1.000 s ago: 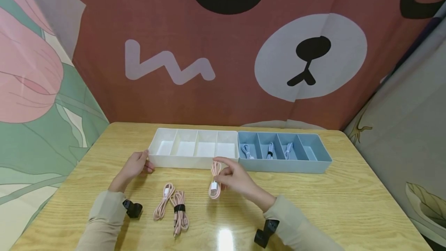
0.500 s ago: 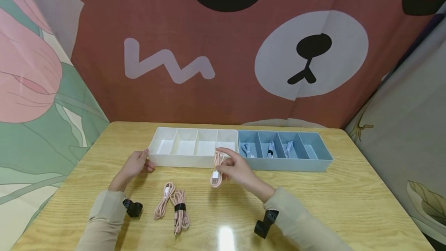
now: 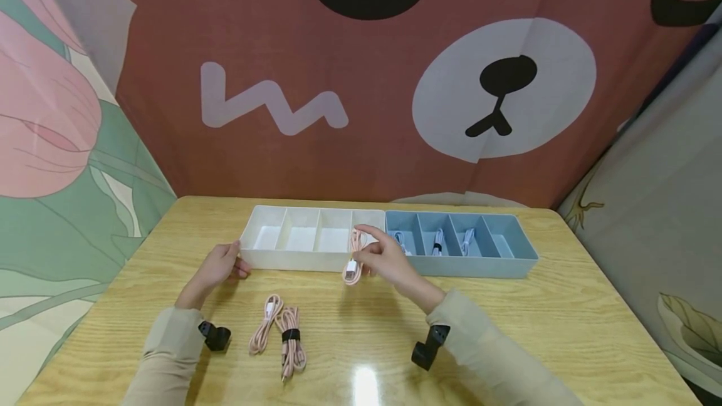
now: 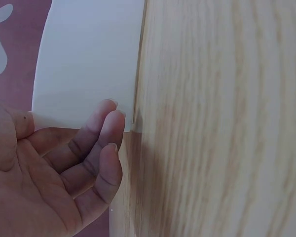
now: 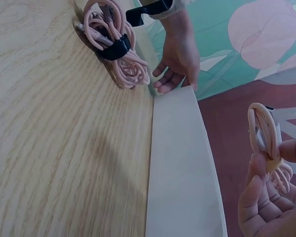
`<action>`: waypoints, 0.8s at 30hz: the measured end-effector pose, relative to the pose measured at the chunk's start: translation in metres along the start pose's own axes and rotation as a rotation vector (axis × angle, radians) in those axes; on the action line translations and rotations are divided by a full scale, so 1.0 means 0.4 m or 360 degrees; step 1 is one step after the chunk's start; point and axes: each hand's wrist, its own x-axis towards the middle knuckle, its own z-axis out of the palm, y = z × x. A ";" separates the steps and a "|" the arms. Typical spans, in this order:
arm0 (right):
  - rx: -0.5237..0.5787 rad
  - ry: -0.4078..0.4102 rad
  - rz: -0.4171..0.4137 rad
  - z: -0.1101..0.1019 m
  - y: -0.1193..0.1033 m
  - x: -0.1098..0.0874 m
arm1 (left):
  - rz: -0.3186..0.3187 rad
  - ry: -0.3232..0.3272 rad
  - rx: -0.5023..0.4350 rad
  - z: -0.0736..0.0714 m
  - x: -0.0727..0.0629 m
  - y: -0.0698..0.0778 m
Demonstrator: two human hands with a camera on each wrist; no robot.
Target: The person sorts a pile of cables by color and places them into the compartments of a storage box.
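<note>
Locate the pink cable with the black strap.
The black-strapped cable lies on the table, left of centre in the head view, just right of another pink cable, in front of the white tray.

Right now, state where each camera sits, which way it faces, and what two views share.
Head: worn on the head, facing forward and down at the table, white tray and blue tray; left hand, right hand and both sleeves show.
Left wrist: worn there, facing right along the white tray's front wall; only the left hand shows.
Right wrist: worn there, facing left along that wall, with the right hand pinching a pink cable and the left hand and sleeve beyond.
Shared by head and right wrist: both hands.
</note>
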 end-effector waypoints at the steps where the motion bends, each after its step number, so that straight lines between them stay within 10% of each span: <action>1: 0.0008 0.0014 0.0009 -0.002 0.001 0.004 | 0.0001 0.0002 0.0002 0.000 0.000 0.000; 24: 0.0000 0.0243 0.0208 -0.062 0.030 0.086 | 0.0002 0.0011 0.0020 0.002 -0.002 0.002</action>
